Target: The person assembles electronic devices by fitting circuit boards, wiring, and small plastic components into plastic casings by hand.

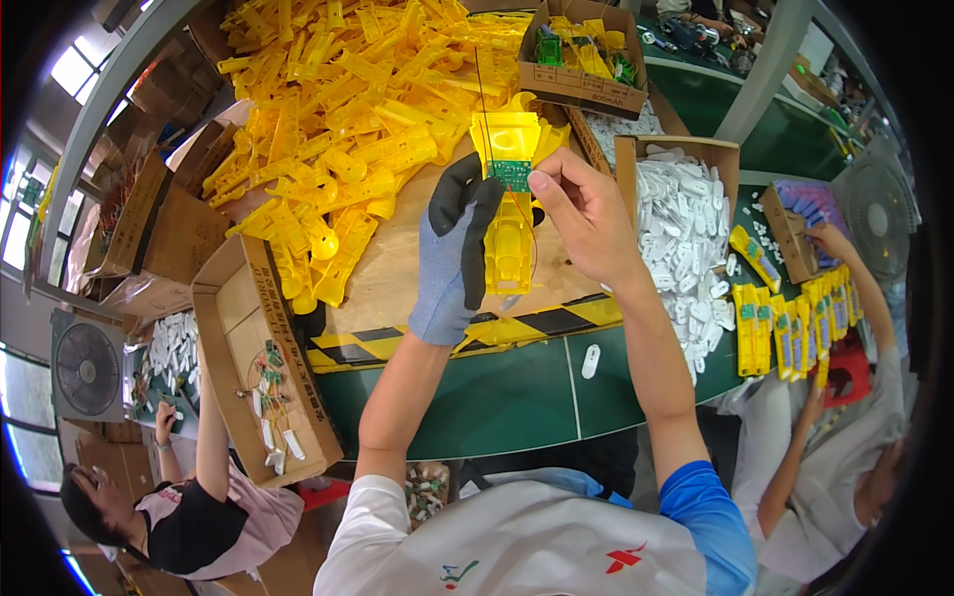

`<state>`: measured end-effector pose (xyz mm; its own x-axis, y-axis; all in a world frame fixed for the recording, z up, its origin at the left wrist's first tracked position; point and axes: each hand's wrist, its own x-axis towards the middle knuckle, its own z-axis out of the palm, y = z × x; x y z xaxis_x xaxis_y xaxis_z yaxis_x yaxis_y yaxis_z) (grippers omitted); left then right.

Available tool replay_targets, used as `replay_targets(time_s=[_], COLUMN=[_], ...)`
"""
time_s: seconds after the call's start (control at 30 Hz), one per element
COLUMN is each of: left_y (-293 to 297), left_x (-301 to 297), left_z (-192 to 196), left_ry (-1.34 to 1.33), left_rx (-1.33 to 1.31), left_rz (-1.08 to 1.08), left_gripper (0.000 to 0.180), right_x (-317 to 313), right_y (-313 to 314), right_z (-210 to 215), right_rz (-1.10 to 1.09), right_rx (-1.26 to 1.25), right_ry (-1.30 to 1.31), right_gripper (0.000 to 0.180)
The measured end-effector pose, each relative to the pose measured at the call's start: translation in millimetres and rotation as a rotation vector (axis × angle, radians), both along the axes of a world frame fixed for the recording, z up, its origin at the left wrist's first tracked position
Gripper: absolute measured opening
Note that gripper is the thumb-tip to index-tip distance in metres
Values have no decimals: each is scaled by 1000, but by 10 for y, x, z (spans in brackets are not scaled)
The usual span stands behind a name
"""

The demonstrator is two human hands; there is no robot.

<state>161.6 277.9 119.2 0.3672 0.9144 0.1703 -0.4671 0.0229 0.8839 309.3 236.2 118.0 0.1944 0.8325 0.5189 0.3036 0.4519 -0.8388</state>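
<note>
My left hand (459, 233), in a grey-blue and black glove, grips a long yellow plastic housing (511, 260) from its left side, upright above the table. A small green circuit board (509, 176) lies across the housing's upper part. Thin dark and red wires run from the board, one rising above it and another hanging along the right side. My bare right hand (588, 214) is closed, its thumb and bent forefinger at the board's right edge. The thumb hides part of that contact.
A big heap of yellow housings (328, 129) covers the far table. At right stand a box of white plastic parts (681, 214) and rows of yellow housings (795, 328). An open cardboard box (224, 328) holds wired boards at left. Co-workers sit on both sides.
</note>
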Motion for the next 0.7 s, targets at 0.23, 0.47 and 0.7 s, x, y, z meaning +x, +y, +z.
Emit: replay_targets(time_s=[0.23,0.47,0.7], left_y=[-9,-8,80], left_x=[-53,35,-62], left_z=[32,-96,-163], left_ry=[12,163,91], left_rx=[18,173,242], left_rz=[-100,88,192], left_gripper=[32,36,31], right_x=[0,-67,28], right_y=[23,-61,-488], right_z=[-39,-50,152], right_rz=[-22,-59,-255], right_rx=[-28,-113,-67], right_ry=[-39,-97,-120], right_gripper=[22,21,29])
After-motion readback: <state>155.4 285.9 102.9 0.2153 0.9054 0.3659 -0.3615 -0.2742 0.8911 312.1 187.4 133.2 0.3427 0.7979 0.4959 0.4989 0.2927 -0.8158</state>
